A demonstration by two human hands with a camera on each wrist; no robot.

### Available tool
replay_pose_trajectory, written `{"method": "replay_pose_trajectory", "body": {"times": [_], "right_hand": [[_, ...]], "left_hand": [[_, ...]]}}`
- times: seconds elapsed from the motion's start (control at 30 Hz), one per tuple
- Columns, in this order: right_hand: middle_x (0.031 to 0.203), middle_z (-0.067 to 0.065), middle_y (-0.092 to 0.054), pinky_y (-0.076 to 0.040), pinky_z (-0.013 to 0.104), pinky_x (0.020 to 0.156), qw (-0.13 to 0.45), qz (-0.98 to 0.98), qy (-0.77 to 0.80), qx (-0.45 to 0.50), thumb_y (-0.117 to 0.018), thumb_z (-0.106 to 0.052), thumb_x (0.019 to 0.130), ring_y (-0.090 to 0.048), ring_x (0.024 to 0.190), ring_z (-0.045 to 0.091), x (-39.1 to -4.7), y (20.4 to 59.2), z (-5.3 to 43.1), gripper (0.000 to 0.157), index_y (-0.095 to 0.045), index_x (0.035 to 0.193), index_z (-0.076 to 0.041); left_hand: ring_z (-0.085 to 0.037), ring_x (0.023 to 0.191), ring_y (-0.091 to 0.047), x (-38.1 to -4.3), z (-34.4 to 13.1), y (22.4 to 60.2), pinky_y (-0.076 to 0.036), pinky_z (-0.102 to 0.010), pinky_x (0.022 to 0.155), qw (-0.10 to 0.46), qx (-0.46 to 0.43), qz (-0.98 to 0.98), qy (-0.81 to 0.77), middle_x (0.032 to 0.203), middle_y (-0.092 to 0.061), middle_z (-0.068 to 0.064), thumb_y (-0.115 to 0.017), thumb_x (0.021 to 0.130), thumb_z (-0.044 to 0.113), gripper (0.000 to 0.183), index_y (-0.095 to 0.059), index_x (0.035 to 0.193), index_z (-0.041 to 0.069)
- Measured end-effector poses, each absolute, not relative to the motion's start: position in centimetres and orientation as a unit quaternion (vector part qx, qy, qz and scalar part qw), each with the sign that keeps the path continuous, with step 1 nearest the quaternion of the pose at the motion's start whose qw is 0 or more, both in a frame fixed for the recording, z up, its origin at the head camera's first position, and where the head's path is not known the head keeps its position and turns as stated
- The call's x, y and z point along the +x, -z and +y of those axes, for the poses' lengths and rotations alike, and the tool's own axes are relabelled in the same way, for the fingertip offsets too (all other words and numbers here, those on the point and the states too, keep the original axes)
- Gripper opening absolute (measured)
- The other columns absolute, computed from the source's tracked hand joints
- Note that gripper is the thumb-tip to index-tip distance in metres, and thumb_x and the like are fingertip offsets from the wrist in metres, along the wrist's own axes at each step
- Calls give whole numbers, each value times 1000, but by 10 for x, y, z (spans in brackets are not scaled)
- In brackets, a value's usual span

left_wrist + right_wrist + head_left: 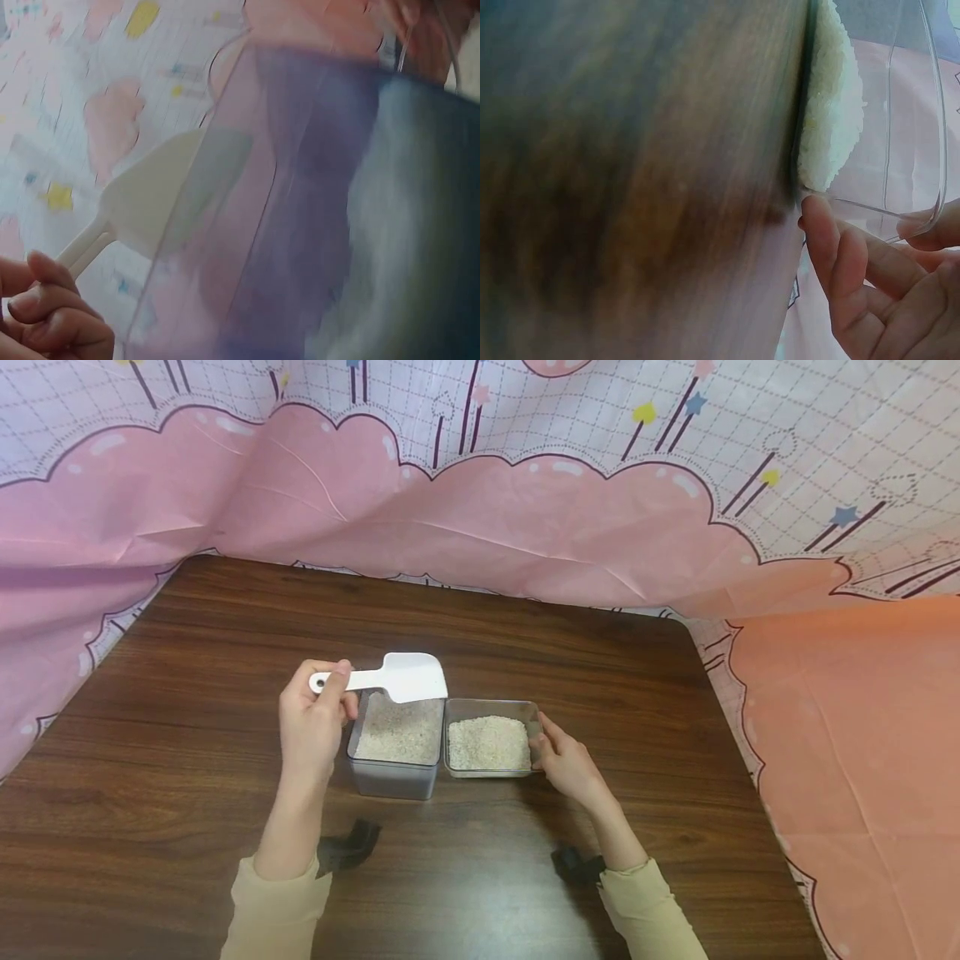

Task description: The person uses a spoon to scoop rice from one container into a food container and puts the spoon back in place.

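Note:
My left hand [311,727] grips the handle of a white spatula [414,677] between thumb and fingers. The flat blade points right, above the back of a taller bluish-clear container [393,777] filled with pale, speckled grain [397,731]. In the left wrist view the spatula [150,195] shows partly through that container's wall. Just to the right stands a shallower clear plastic box [491,702] with a heap of white rice [489,743]. My right hand [572,768] holds this box's right end. In the right wrist view, its thumb [934,229] lies at the rim, with the fingers lower down the outside.
Both containers stand side by side on a dark wood-grain table [225,635]. A patterned pink and white cloth [450,518] hangs behind the table, and more cloth is at the sides. Dark straps [352,846] show near both wrists.

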State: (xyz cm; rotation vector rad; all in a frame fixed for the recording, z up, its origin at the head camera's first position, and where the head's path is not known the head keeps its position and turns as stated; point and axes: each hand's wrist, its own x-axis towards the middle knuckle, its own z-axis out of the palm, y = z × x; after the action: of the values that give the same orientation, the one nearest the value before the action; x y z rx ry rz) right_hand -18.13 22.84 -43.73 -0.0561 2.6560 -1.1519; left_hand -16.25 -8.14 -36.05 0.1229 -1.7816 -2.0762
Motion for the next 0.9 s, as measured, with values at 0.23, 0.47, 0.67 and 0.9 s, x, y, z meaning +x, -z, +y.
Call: {"method": "replay_pose_trajectory", "body": {"times": [0.23, 0.47, 0.67, 0.9], "right_hand": [[126, 17, -64, -47, 32, 64, 122, 912, 391, -16, -38, -18, 106, -67, 83, 22, -181, 436, 227, 51, -25, 153, -4], [125, 16, -64, -47, 31, 63, 123, 911, 393, -13, -38, -18, 106, -67, 82, 22, -181, 436, 226, 51, -25, 153, -5], [125, 17, -64, -47, 31, 63, 124, 911, 393, -15, -38, -19, 106, -67, 81, 21, -181, 434, 226, 51, -25, 153, -4], [123, 17, -65, -47, 31, 62, 120, 913, 390, -12, -39, -17, 106, -67, 81, 22, -180, 433, 226, 51, -26, 153, -4]], "left_hand": [[-6, 38, -31, -155, -106, 368, -21, -18, 40, 186, 85, -644, 738, 47, -48, 3, -53, 99, 7, 17, -52, 82, 3], [-7, 38, -31, -151, -112, 371, -23, -21, 42, 166, 87, -697, 692, 46, -47, 4, -53, 99, 8, 18, -54, 82, 1], [-9, 44, -36, -151, -111, 363, -26, -24, 46, 166, 68, -759, 626, 46, -46, 7, -55, 99, 11, 18, -57, 86, -1], [-10, 47, -41, -149, -104, 353, -30, -24, 46, 122, 38, -824, 552, 53, -48, 1, -54, 99, 13, 16, -59, 91, -1]]}}
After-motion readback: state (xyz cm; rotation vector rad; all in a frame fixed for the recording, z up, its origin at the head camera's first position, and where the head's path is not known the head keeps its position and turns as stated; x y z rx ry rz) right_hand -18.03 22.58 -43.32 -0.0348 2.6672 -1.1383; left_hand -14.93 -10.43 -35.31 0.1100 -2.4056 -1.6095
